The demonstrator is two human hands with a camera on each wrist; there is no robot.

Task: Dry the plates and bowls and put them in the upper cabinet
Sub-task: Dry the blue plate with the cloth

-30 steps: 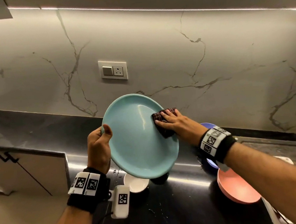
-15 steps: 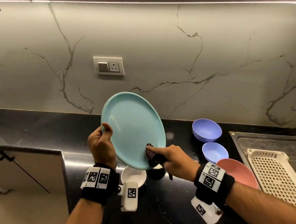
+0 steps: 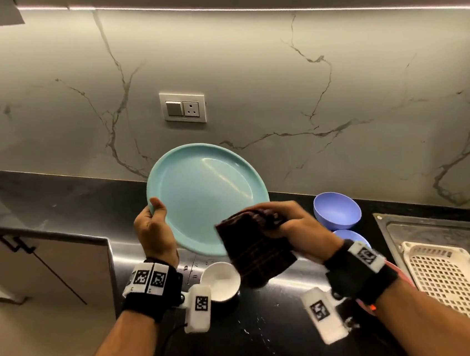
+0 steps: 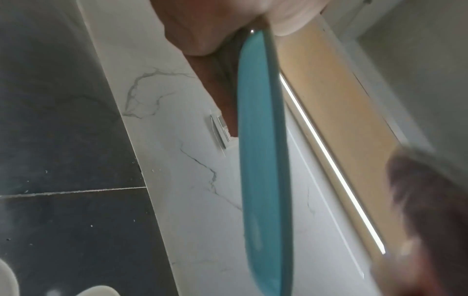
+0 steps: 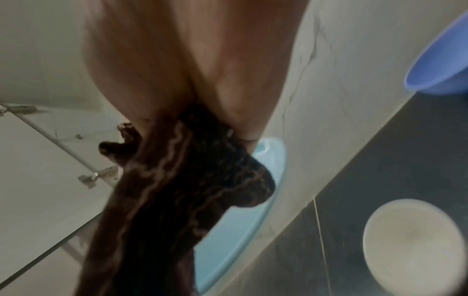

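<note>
Plate [image 3: 206, 192] — round, glossy teal — gripped beside dark woven cloth [image 3: 253, 251].

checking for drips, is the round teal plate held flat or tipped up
Tipped up: the round teal plate faces the camera, the left hand pinching its rim; the left wrist view shows it edge-on.

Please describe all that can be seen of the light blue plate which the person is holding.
The light blue plate is round and glossy, with a shallow raised rim, and looks like ceramic or melamine. It is held above the dark counter, tilted, its face toward the camera. The left hand grips its left edge, thumb on the front. The right hand holds a dark checked cloth over its lower right edge. No cracks or drops are visible.
</note>
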